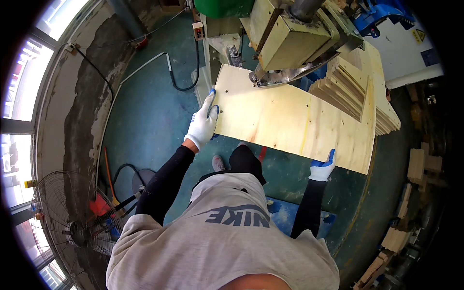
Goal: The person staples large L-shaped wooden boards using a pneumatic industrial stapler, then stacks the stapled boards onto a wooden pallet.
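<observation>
A pale plywood board (270, 116) spans the space in front of me, with a few small dark holes in its face. My left hand (201, 124), in a white glove with blue fingertips, is closed on the board's left edge. On the near edge toward the right, my right hand (323, 169) grips it too, the blue thumb on top and the fingers hidden underneath. The board's far edge meets the metal guard (285, 76) below the worn green-yellow head of a machine (296, 41). Whatever cutter sits there is hidden.
Several cut plywood pieces (338, 87) are stacked beyond the board at the right. A wire-caged fan (79, 232) stands at the lower left near the windows. Cables (181, 88) run by the machine, and a blue platform (278, 215) lies beside my right arm. Wood offcuts (394, 239) line the right side.
</observation>
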A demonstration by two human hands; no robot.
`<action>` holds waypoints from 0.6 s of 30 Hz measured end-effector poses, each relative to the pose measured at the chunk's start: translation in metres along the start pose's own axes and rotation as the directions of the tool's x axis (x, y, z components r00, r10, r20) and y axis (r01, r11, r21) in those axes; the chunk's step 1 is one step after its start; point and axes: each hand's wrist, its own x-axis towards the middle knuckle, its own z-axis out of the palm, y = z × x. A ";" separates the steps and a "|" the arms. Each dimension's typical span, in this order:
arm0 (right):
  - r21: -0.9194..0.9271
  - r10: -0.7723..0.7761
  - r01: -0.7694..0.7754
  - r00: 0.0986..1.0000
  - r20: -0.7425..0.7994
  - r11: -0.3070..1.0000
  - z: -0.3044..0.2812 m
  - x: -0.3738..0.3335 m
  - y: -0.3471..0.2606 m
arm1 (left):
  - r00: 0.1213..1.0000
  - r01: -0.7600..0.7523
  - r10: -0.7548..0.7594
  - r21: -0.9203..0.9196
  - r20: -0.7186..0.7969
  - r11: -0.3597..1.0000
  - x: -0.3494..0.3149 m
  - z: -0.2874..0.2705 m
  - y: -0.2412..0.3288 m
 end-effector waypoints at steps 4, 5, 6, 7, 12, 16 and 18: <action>0.069 0.033 -0.035 0.999 0.023 0.997 0.024 -0.011 0.001 | 0.986 -0.124 0.129 0.047 -0.106 0.991 -0.001 0.001 -0.010; 0.041 0.033 -0.033 0.999 0.012 0.999 0.021 -0.005 0.002 | 0.981 -0.150 0.153 0.033 -0.120 0.988 0.002 -0.001 -0.011; 0.012 0.034 -0.034 0.999 0.003 0.999 0.018 0.001 0.003 | 0.975 -0.174 0.175 0.020 -0.138 0.985 0.000 -0.002 -0.013; 0.008 0.045 -0.045 0.998 -0.046 0.999 0.021 -0.001 0.003 | 0.981 -0.141 0.143 0.025 -0.132 0.990 -0.008 -0.001 -0.014; -0.003 -0.048 0.048 0.998 0.034 0.999 0.018 -0.004 -0.002 | 0.990 -0.098 0.097 -0.001 -0.106 0.995 0.004 0.007 -0.017; -0.057 -0.090 0.090 0.996 0.000 0.994 0.028 -0.014 -0.006 | 0.966 -0.142 0.135 -0.013 -0.220 0.990 -0.001 0.000 -0.001; -0.064 -0.114 0.113 0.993 -0.019 0.992 0.027 -0.014 -0.010 | 0.987 -0.020 0.010 -0.063 -0.160 0.998 -0.001 0.003 0.009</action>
